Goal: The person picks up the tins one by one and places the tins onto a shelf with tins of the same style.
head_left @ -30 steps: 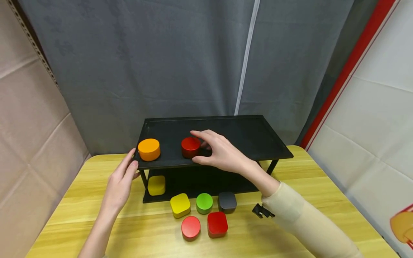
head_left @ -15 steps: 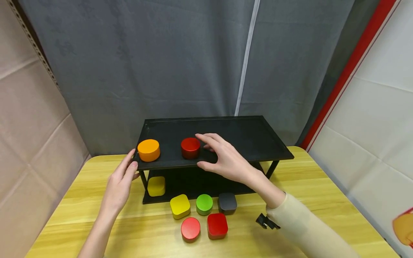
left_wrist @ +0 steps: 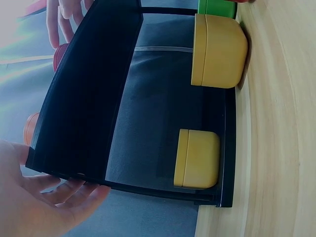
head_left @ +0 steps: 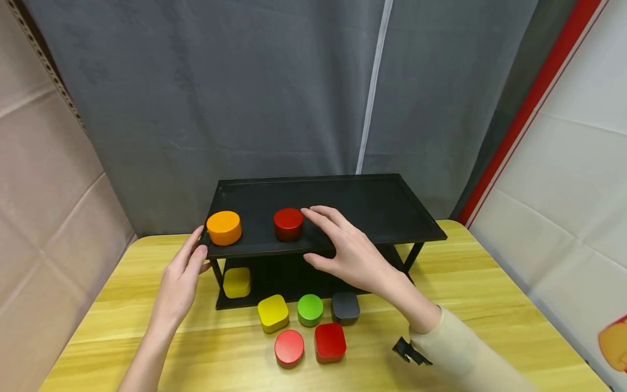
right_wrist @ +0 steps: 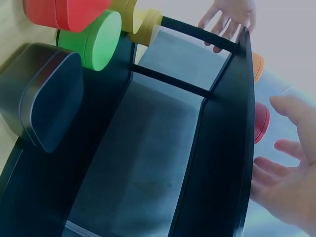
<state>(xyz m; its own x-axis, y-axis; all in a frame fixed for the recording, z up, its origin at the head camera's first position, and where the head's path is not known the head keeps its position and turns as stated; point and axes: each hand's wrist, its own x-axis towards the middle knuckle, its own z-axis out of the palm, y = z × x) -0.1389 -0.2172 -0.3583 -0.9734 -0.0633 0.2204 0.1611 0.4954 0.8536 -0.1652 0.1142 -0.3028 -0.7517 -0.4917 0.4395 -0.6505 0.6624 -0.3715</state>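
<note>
A two-tier black shelf (head_left: 333, 204) stands on the wooden table. My left hand (head_left: 178, 286) holds its left front corner, and in the left wrist view several fingers (left_wrist: 74, 192) lie along the end edge. On the top tier sit a round orange tin (head_left: 224, 228), near that hand, and a round dark red tin (head_left: 288, 224). My right hand (head_left: 350, 253) hovers right of the red tin, fingers spread and holding nothing. In the head view the index fingertip is very close to the tin; the right wrist view shows a gap between the hand and the red tin (right_wrist: 261, 122).
A yellow square tin (head_left: 237, 282) sits at the lower tier's left end. In front of the shelf are a yellow square tin (head_left: 273, 313), a green round tin (head_left: 310, 310), a dark grey square tin (head_left: 345, 308), a red round tin (head_left: 289, 348) and a red square tin (head_left: 330, 342).
My right hand has drawn away from the dark red tin, to the right and slightly toward me, while the tin stays on the top tier. My left hand keeps its place.
</note>
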